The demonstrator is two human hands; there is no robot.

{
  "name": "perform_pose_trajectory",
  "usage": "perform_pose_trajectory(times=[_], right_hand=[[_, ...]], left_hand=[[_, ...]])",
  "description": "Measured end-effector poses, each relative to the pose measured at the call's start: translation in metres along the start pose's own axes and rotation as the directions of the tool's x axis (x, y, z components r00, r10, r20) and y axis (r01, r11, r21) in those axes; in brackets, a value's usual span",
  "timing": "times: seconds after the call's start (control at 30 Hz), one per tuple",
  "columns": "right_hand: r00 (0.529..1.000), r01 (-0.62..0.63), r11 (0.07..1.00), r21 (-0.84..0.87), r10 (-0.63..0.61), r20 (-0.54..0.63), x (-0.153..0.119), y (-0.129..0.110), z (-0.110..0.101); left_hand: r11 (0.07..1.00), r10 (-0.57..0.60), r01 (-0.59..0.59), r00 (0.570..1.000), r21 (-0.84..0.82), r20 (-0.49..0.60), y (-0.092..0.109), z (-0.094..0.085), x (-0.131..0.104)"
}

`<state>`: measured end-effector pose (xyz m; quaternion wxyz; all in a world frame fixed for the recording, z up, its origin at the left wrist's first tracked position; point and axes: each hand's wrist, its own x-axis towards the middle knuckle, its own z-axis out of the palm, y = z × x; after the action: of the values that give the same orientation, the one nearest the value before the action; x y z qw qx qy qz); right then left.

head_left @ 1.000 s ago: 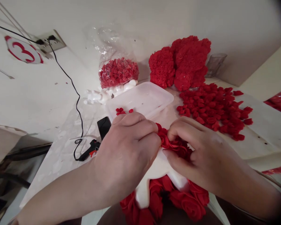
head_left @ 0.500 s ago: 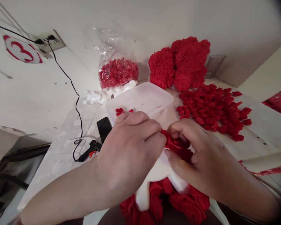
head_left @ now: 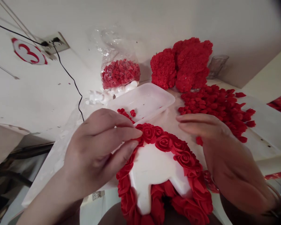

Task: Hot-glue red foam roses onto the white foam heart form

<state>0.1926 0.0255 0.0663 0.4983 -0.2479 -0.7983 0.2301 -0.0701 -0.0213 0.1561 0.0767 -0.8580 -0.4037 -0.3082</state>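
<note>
In front of me sits a white moulded form (head_left: 158,165) with leg-like stubs, bordered by red foam roses (head_left: 164,142) along its top and sides. The thumb and fingers of my left hand (head_left: 100,147) are pinched together at the upper left of this border, on the edge of a red rose. My right hand (head_left: 224,156) hovers to the right of the form, apart from it. Its fingers are stretched out, with nothing seen in them, and its thumb cannot be made out.
Behind the form lies a white plastic tray (head_left: 152,97) with a few small roses. Loose red flower heads (head_left: 213,103) are heaped at right. A clear bag of red flowers (head_left: 120,73), rose-covered shapes (head_left: 192,62) and a clear cup (head_left: 217,65) stand along the wall. A black cable (head_left: 70,75) hangs at left.
My right hand has let go of the roses and moved right, its fingers straightening. My left hand has shifted left along the rose border, now covering the glue gun and phone.
</note>
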Motion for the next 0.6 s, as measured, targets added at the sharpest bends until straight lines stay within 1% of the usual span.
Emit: perform_pose_trajectory(times=[0.03, 0.1, 0.13, 0.17, 0.27, 0.37, 0.43, 0.5, 0.6], right_hand=[[0.996, 0.065, 0.998, -0.009, -0.064, 0.056, 0.002, 0.0, -0.001], [0.965, 0.185, 0.983, -0.013, -0.18, 0.19, 0.008, 0.001, -0.003], [0.95, 0.222, 0.975, -0.014, -0.213, 0.23, 0.01, 0.002, -0.003], [0.941, 0.242, 0.97, -0.013, -0.232, 0.245, 0.012, 0.002, -0.003], [0.946, 0.247, 0.969, -0.007, -0.239, 0.217, 0.014, 0.001, 0.0], [0.943, 0.265, 0.964, -0.005, -0.258, 0.212, 0.015, -0.001, 0.005], [0.939, 0.276, 0.961, -0.004, -0.269, 0.214, 0.016, -0.003, 0.007], [0.937, 0.284, 0.959, -0.007, -0.276, 0.215, 0.016, -0.004, 0.009], [0.943, 0.275, 0.961, -0.031, -0.264, 0.203, 0.013, -0.004, 0.01]], left_hand=[[1.0, -0.017, 0.017, 1.0, -0.001, -0.014, -0.003, -0.001, -0.004], [0.999, -0.044, 0.044, 0.999, -0.006, -0.028, -0.007, -0.002, -0.012], [0.998, -0.056, 0.056, 0.998, -0.009, -0.036, -0.009, -0.002, -0.015], [0.998, -0.069, 0.068, 0.997, -0.011, -0.044, -0.011, -0.002, -0.018], [0.993, -0.116, 0.116, 0.992, -0.019, -0.056, -0.014, -0.002, -0.024], [0.989, -0.145, 0.143, 0.989, -0.038, -0.037, -0.012, -0.003, -0.022], [0.994, -0.101, 0.101, 0.995, -0.037, -0.001, -0.01, -0.001, -0.016], [0.999, -0.035, 0.037, 0.997, -0.021, 0.064, -0.009, 0.002, -0.008], [1.0, 0.017, -0.018, 0.989, 0.008, 0.146, -0.008, 0.009, 0.003]])
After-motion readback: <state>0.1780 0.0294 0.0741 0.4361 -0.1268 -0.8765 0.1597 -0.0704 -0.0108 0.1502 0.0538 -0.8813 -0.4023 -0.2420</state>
